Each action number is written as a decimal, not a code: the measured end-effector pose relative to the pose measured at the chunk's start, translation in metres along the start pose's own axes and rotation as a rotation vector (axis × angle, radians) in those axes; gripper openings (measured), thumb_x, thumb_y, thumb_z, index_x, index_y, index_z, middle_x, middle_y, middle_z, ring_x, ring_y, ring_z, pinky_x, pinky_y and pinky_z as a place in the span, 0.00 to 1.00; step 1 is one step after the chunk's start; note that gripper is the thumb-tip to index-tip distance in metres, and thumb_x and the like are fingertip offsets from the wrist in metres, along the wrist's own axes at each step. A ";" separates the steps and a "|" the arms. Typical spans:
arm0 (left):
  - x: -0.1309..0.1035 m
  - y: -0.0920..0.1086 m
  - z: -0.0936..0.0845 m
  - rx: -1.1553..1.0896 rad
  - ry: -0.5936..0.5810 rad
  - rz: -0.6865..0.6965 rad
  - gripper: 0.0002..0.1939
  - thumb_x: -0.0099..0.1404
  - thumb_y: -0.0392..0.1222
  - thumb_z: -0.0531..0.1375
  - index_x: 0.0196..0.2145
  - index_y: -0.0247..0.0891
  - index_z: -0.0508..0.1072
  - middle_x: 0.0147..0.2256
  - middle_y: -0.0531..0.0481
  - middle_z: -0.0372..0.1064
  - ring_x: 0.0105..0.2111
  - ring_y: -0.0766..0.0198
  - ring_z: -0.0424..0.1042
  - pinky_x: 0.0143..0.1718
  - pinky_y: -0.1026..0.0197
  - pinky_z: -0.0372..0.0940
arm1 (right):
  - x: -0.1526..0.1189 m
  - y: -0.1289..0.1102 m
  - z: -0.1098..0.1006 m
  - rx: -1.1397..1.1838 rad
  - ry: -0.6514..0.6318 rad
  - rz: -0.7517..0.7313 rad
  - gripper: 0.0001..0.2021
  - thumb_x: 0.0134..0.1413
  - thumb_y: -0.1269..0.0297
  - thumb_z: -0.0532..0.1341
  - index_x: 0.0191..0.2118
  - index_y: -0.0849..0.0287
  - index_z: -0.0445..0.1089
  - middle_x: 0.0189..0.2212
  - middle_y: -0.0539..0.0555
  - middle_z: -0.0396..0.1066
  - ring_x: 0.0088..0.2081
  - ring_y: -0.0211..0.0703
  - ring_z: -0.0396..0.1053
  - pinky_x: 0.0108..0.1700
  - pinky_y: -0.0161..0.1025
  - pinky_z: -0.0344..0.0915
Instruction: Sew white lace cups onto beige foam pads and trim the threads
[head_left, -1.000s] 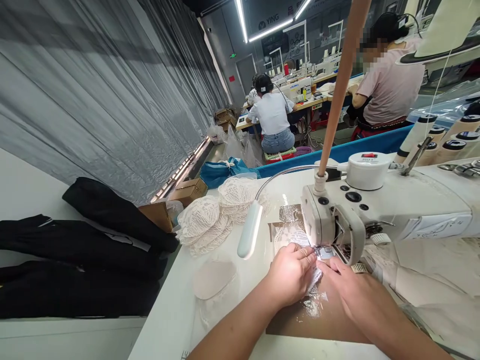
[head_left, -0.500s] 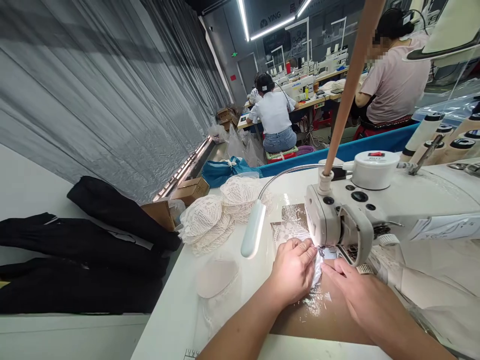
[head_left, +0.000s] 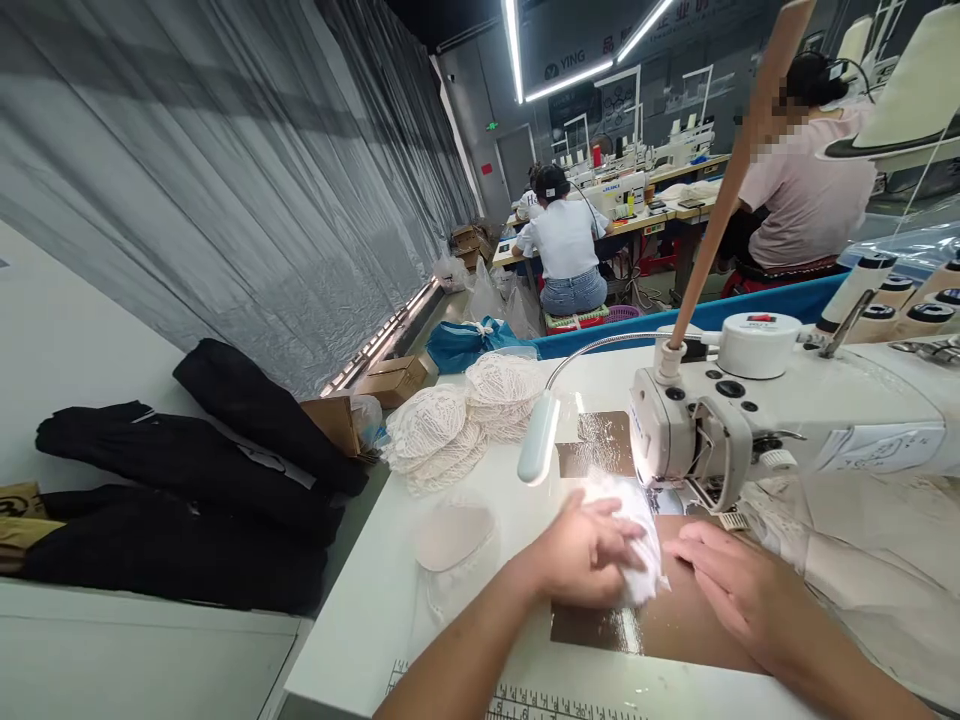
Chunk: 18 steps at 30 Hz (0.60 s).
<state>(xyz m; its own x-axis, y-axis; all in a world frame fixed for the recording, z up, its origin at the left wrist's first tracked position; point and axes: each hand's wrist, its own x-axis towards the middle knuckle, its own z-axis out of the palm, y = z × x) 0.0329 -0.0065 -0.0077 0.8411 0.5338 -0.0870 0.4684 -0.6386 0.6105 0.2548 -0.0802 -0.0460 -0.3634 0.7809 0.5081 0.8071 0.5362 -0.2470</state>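
Grey curtain (head_left: 247,190) fills the upper left of the head view, while two people in a white shirt (head_left: 566,242) and a pink shirt (head_left: 814,190) sit near sewing tables farther back. On the white table (head_left: 352,655), a brown sheet (head_left: 712,635) lies before the sewing machine (head_left: 664,440). The white piece (head_left: 646,575) rests on this sheet, just left of the machine's needle area. The left hand (head_left: 596,550) is open, palm down, its fingers parted and slightly bent across the piece, touching it without closing round it. The right hand (head_left: 739,580) is also open, its fingers long, close together and a little bent, low over the brown sheet, just right of the white piece and apart from it. Lace pieces (head_left: 431,430) stand in two piles beyond the left forearm, near the lamp (head_left: 538,440); a beige pad (head_left: 454,535) lies closer in. Pale fabric (head_left: 885,570) spreads at the right.
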 end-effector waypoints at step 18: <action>0.011 0.019 0.016 0.225 0.166 0.085 0.20 0.60 0.36 0.58 0.51 0.36 0.71 0.54 0.42 0.68 0.53 0.52 0.67 0.54 0.49 0.64 | -0.001 0.001 0.003 -0.135 -0.143 0.123 0.22 0.55 0.79 0.49 0.48 0.58 0.74 0.37 0.56 0.76 0.29 0.44 0.71 0.30 0.40 0.66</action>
<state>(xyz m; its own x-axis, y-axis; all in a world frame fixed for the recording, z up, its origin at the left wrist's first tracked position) 0.0552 -0.0215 -0.0095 0.8329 0.5447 0.0978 0.4623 -0.7820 0.4182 0.2543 -0.0791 -0.0495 -0.3127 0.8803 0.3568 0.9008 0.3940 -0.1827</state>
